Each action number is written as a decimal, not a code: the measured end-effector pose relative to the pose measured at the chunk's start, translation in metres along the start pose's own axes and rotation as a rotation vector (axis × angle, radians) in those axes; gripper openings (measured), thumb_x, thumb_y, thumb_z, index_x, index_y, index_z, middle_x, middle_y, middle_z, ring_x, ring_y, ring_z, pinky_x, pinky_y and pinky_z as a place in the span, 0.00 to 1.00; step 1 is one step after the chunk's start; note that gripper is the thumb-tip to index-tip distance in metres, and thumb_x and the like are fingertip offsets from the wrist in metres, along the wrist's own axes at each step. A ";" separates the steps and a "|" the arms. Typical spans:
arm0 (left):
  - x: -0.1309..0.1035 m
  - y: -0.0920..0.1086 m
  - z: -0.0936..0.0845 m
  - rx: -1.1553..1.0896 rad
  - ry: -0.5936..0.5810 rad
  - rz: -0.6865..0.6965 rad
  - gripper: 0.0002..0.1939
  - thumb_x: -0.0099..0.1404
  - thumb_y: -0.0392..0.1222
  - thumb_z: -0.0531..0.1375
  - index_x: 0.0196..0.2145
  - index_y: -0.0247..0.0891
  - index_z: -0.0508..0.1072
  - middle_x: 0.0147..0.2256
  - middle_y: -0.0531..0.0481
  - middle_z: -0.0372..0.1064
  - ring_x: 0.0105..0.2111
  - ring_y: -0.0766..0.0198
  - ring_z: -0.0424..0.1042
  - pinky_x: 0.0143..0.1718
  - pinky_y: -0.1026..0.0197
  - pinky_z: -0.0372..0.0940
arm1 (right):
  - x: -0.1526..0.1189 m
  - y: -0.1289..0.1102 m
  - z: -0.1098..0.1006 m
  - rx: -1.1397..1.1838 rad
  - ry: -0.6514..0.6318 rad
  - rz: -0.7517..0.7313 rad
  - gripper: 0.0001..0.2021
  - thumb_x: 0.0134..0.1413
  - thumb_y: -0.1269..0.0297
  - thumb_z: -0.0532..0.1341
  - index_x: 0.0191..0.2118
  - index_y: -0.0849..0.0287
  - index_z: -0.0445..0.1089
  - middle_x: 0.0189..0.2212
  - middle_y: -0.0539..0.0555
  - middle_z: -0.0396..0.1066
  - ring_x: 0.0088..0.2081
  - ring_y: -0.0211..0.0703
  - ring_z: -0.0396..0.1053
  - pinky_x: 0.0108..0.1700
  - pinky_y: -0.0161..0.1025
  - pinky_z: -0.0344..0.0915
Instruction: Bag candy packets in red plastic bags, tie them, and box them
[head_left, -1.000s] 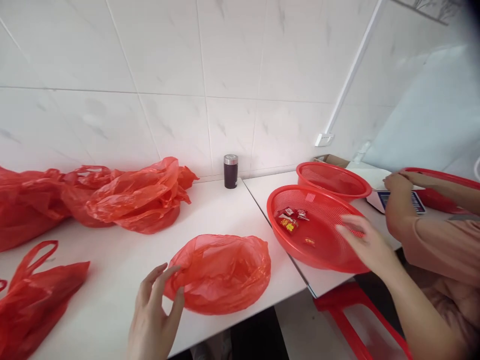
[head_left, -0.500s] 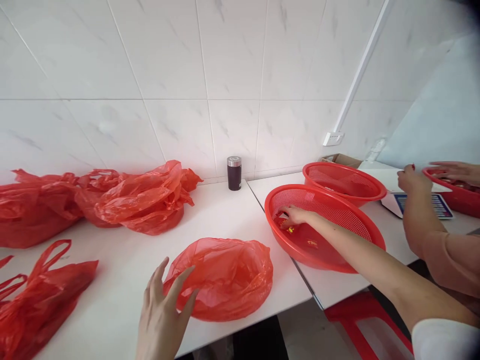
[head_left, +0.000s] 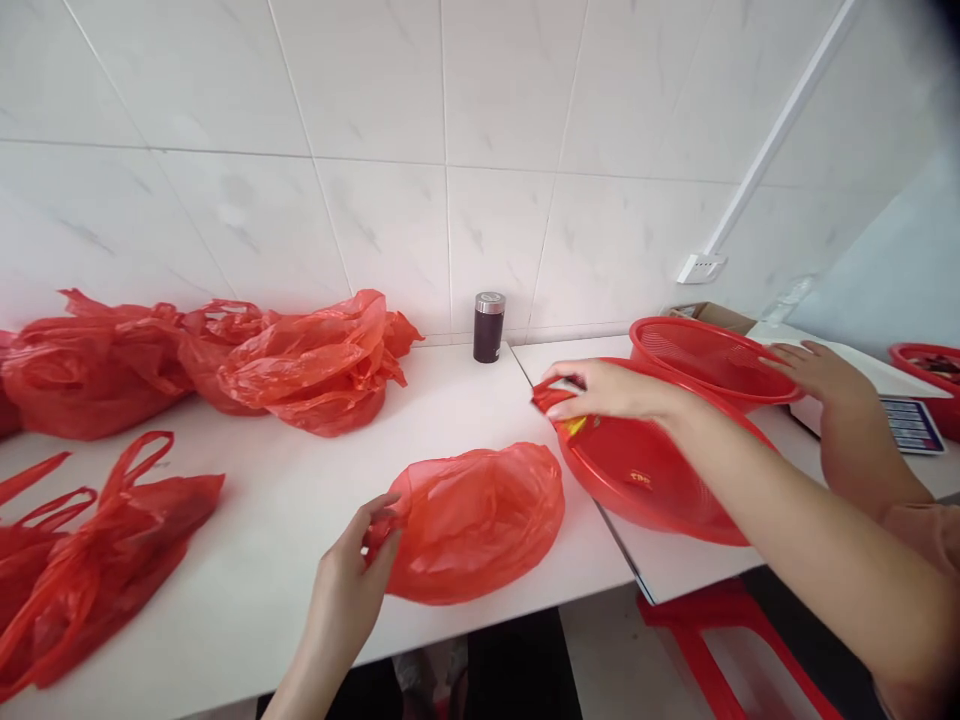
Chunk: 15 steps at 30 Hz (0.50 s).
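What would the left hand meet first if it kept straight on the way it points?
The open red plastic bag: the left hand appears to pinch its near left edge, so the bag comes first. Depth beyond is hard to judge.

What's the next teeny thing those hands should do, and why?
Maybe the right hand should move over the open red bag and let its packets drop in. It holds red and yellow packets by the basket's left rim, the bag lies close by with its mouth open, and the left hand is holding the bag's edge.
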<state>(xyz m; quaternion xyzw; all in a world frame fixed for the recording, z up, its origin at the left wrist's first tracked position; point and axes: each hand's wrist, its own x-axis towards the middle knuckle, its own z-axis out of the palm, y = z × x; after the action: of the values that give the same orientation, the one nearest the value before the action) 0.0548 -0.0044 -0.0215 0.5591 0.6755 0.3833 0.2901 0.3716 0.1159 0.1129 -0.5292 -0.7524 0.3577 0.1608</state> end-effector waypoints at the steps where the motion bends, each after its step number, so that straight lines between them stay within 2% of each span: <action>1: -0.001 0.004 0.000 -0.092 -0.018 -0.051 0.17 0.60 0.51 0.57 0.46 0.46 0.71 0.28 0.52 0.69 0.25 0.61 0.68 0.24 0.64 0.61 | 0.002 -0.012 0.021 0.043 -0.133 -0.073 0.20 0.46 0.55 0.66 0.46 0.54 0.72 0.38 0.50 0.73 0.35 0.41 0.72 0.35 0.36 0.67; 3: -0.004 0.013 0.001 -0.288 -0.050 -0.125 0.15 0.61 0.53 0.57 0.41 0.43 0.71 0.22 0.54 0.64 0.22 0.64 0.65 0.23 0.66 0.59 | 0.006 -0.025 0.064 -0.028 -0.317 -0.191 0.21 0.44 0.52 0.67 0.45 0.53 0.73 0.37 0.49 0.72 0.35 0.40 0.70 0.34 0.35 0.66; 4: -0.005 0.016 0.001 -0.384 -0.068 -0.143 0.14 0.61 0.54 0.57 0.37 0.41 0.71 0.21 0.55 0.61 0.21 0.65 0.63 0.22 0.66 0.59 | 0.009 -0.026 0.086 -0.099 -0.354 -0.223 0.21 0.44 0.52 0.67 0.45 0.52 0.73 0.36 0.49 0.71 0.34 0.41 0.69 0.34 0.35 0.65; 6: -0.008 0.021 0.000 -0.544 -0.100 -0.150 0.15 0.60 0.55 0.58 0.31 0.40 0.68 0.22 0.55 0.59 0.22 0.66 0.61 0.23 0.66 0.61 | 0.017 -0.020 0.125 -0.240 -0.279 -0.222 0.21 0.45 0.54 0.67 0.47 0.52 0.73 0.39 0.52 0.70 0.37 0.44 0.69 0.36 0.38 0.65; 8: -0.012 0.022 -0.002 -0.619 -0.118 -0.144 0.17 0.60 0.56 0.58 0.28 0.39 0.67 0.25 0.54 0.60 0.23 0.67 0.59 0.24 0.65 0.61 | 0.025 -0.012 0.150 -0.330 -0.159 -0.205 0.20 0.51 0.57 0.64 0.51 0.52 0.71 0.43 0.57 0.69 0.42 0.49 0.69 0.40 0.43 0.65; 9: -0.013 0.022 -0.004 -0.629 -0.121 -0.143 0.17 0.60 0.57 0.58 0.28 0.39 0.68 0.27 0.53 0.61 0.23 0.67 0.59 0.24 0.64 0.62 | 0.028 -0.009 0.154 -0.345 -0.099 -0.201 0.19 0.54 0.58 0.62 0.53 0.51 0.69 0.46 0.58 0.68 0.44 0.51 0.68 0.42 0.44 0.65; 11: -0.017 0.022 -0.007 -0.606 -0.109 -0.136 0.18 0.60 0.57 0.58 0.30 0.39 0.70 0.31 0.52 0.63 0.24 0.67 0.60 0.27 0.63 0.62 | 0.026 -0.008 0.148 -0.302 -0.031 -0.226 0.19 0.57 0.61 0.59 0.55 0.51 0.68 0.48 0.58 0.69 0.48 0.51 0.68 0.45 0.45 0.64; 13: -0.020 0.021 -0.011 -0.558 -0.102 -0.104 0.18 0.61 0.57 0.57 0.29 0.39 0.70 0.31 0.53 0.63 0.25 0.67 0.59 0.30 0.63 0.61 | 0.017 -0.009 0.125 -0.198 0.011 -0.271 0.15 0.59 0.61 0.57 0.51 0.51 0.69 0.46 0.54 0.72 0.46 0.46 0.70 0.45 0.42 0.65; 15: -0.022 0.020 -0.014 -0.502 -0.122 -0.056 0.19 0.63 0.56 0.56 0.26 0.38 0.70 0.27 0.53 0.61 0.26 0.66 0.59 0.32 0.63 0.59 | 0.004 -0.005 0.091 -0.142 0.115 -0.274 0.11 0.61 0.58 0.55 0.44 0.52 0.71 0.40 0.51 0.74 0.40 0.42 0.71 0.42 0.39 0.65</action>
<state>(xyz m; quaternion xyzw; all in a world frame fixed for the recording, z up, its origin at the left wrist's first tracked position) 0.0586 -0.0275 0.0021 0.4727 0.5559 0.4963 0.4704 0.3101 0.0855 0.0534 -0.4512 -0.8305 0.2475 0.2133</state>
